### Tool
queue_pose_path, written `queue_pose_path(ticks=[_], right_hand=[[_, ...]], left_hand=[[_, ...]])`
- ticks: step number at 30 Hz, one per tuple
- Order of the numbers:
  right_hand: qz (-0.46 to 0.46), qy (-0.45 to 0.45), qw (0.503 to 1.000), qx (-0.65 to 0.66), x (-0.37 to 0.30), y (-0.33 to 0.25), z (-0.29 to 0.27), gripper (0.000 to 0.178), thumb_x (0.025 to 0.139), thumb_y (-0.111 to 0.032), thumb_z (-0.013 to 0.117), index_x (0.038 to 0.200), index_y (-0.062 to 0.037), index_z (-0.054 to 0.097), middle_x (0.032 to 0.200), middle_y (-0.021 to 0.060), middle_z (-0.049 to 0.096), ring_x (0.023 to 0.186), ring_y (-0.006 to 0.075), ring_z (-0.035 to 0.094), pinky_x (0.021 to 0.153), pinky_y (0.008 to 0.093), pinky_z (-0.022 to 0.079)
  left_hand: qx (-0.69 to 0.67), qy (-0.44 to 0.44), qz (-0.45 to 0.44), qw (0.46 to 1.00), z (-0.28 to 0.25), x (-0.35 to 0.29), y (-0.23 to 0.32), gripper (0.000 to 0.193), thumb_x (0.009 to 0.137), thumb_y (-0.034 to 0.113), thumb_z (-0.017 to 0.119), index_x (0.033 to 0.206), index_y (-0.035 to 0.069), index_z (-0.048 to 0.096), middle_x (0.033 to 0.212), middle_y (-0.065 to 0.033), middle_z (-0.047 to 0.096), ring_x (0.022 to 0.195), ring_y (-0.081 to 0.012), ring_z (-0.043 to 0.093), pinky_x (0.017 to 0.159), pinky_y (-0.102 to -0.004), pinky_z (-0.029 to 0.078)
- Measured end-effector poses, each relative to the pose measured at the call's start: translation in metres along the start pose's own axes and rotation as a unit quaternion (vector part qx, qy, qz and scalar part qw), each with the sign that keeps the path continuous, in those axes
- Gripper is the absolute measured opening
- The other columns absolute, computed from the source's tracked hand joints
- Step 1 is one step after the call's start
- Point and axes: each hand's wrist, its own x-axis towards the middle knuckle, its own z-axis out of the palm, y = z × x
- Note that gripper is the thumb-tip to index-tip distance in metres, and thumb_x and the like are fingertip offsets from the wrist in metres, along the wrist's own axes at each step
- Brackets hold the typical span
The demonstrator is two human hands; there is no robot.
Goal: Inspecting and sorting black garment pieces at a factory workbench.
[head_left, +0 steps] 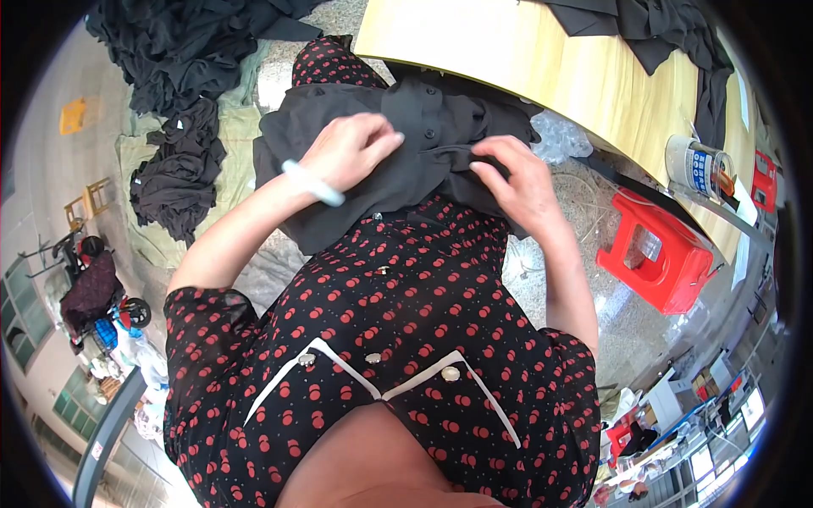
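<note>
A black buttoned garment [339,203], looking like a shirt, lies spread over my lap, with dark buttons along a strip near its middle. My right hand [521,182] pinches a raised fold of this cloth between thumb and fingers. Over the left part of the garment, my left hand [347,152] has its fingers curled and its thumb close to them. Anything between those fingertips is too small to make out. A pale band [313,182] circles my left wrist.
A wooden-topped table [474,42] curves across the far right, with black cloth [648,30] and a clear labelled jar [699,165] on it. A red plastic stool [656,254] stands at right. Dark cloth piles [182,51] lie on the left floor. Clear plastic [559,138] sits by the table edge.
</note>
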Motion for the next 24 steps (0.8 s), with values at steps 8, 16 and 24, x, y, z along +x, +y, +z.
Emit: queue_pose_path(ticks=[8,16,24], right_hand=[[-0.036,-0.053,0.997,-0.046,0.020,0.004,0.036,0.015,0.076,-0.014,0.061,0.084,-0.0025,0.058,0.081,0.0111,0.059,0.079,0.0288,0.055,0.070,0.0358,0.045],[-0.033,-0.072,0.994,0.070,0.008,-0.015,0.046,0.013,0.077,-0.010,0.057,0.085,0.0006,0.059,0.081,0.0136,0.059,0.080,0.0297,0.056,0.073,0.0374,0.045],[-0.007,-0.054,0.998,0.028,0.000,-0.009,0.050,0.013,0.078,-0.007,0.055,0.088,0.0007,0.058,0.082,0.0145,0.058,0.080,0.0308,0.056,0.071,0.0374,0.045]], left_hand=[[0.152,0.167,-0.053,0.973,0.017,0.028,-0.010,0.042,0.076,0.041,0.060,0.082,0.000,0.054,0.082,-0.0183,0.057,0.080,-0.0330,0.057,0.069,-0.0409,0.046],[0.099,0.046,-0.011,0.994,0.025,0.077,-0.014,0.035,0.078,0.033,0.059,0.086,-0.001,0.061,0.076,-0.0194,0.059,0.078,-0.0337,0.058,0.072,-0.0397,0.045],[0.148,0.176,0.133,0.964,0.019,0.045,0.019,0.021,0.076,0.022,0.062,0.084,0.003,0.058,0.079,-0.0115,0.056,0.076,-0.0301,0.054,0.069,-0.0359,0.045]])
